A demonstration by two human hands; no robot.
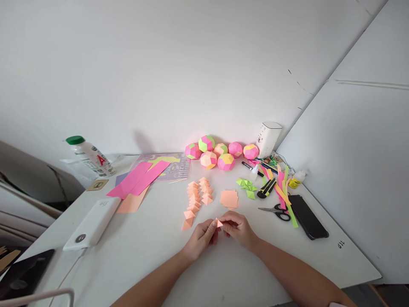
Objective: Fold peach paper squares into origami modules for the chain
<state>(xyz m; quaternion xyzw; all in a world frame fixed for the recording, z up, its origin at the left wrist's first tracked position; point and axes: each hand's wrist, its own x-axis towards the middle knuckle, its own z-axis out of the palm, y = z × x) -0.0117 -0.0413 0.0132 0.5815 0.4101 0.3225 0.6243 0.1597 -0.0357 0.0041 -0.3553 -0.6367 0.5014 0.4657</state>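
Both hands meet over the white table (153,251) and pinch one small folded peach paper piece (219,222). My left hand (202,238) holds its left side with fingers closed. My right hand (238,228) grips its right side, fingers curled. Just beyond the hands lie two rows of several folded peach paper units (196,198) and a small stack of flat peach paper squares (229,198).
Several pink, green and yellow paper balls (220,153) sit by the wall. Right: scissors (276,211), black phone (308,216), paper strips (283,187), green folded pieces (247,186), glue bottle (297,179), white container (268,138). Left: pink sheets (139,179), power bank (92,222), bottle (89,157).
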